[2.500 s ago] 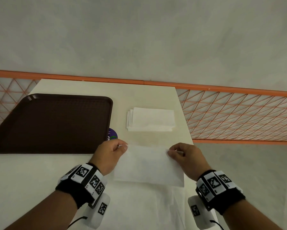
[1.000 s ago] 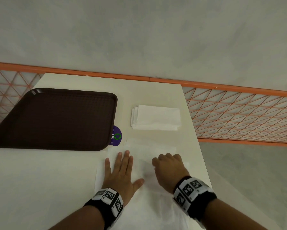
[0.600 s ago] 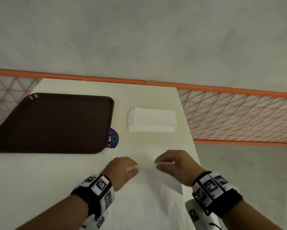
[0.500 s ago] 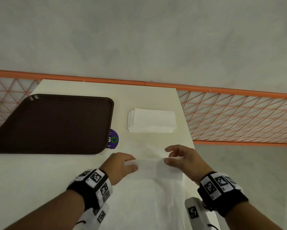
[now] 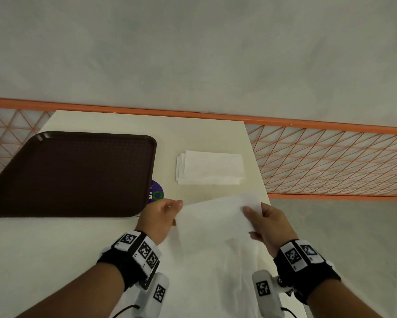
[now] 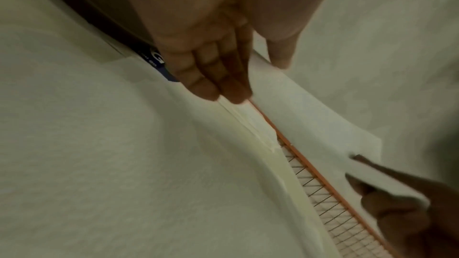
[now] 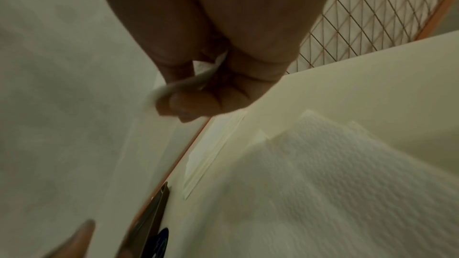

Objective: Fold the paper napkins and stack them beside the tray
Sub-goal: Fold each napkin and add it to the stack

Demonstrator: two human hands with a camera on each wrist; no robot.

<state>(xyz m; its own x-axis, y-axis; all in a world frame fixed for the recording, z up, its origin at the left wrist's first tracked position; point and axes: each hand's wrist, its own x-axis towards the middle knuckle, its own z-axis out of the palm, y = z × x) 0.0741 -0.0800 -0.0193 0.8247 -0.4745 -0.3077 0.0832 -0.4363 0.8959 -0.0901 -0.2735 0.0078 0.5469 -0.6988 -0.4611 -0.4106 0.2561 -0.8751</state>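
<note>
A white paper napkin (image 5: 213, 216) hangs just above the table's near right part, held at both ends. My left hand (image 5: 178, 205) pinches its left edge between thumb (image 6: 280, 54) and fingers (image 6: 218, 77). My right hand (image 5: 250, 216) pinches its right end, fingers (image 7: 188, 105) curled round the paper. A stack of folded napkins (image 5: 210, 167) lies beyond, to the right of the dark brown tray (image 5: 71, 173). Loose unfolded napkins (image 5: 215, 271) lie under the held one, also in the right wrist view (image 7: 335, 174).
A purple round sticker (image 5: 155, 193) shows at the tray's near right corner. The cream table (image 5: 193, 134) ends close to my right hand. An orange mesh railing (image 5: 330, 161) runs behind and to the right, with grey floor beyond.
My hands lay flat on the napkin a second ago. They have since pinched its two ends, lifted it off the table and drawn apart, carrying it a little farther away.
</note>
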